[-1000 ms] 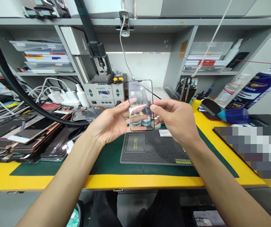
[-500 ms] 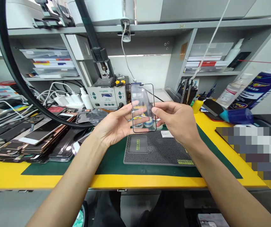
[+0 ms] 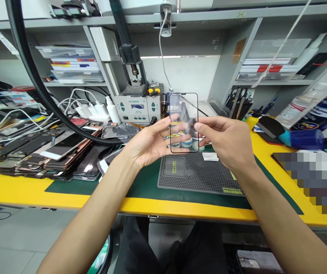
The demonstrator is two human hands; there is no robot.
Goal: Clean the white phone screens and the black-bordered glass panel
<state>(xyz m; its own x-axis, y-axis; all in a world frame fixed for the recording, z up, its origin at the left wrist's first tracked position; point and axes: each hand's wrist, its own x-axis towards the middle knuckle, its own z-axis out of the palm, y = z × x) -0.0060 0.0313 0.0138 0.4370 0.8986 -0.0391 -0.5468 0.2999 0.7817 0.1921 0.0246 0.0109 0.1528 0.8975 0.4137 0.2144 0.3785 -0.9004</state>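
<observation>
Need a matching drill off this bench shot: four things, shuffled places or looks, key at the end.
Things
1. clear black-edged panel
2. honeycomb pad
3. white-bordered phone
4. control unit

Places or looks
A. on top of the pile of phone parts
B. pale casing with a small display
C. pinched at its edge by the right hand, fingers of the left hand behind it
D. lying on the green mat

Pairs: 1-C, 2-D, 3-A, 4-B
</observation>
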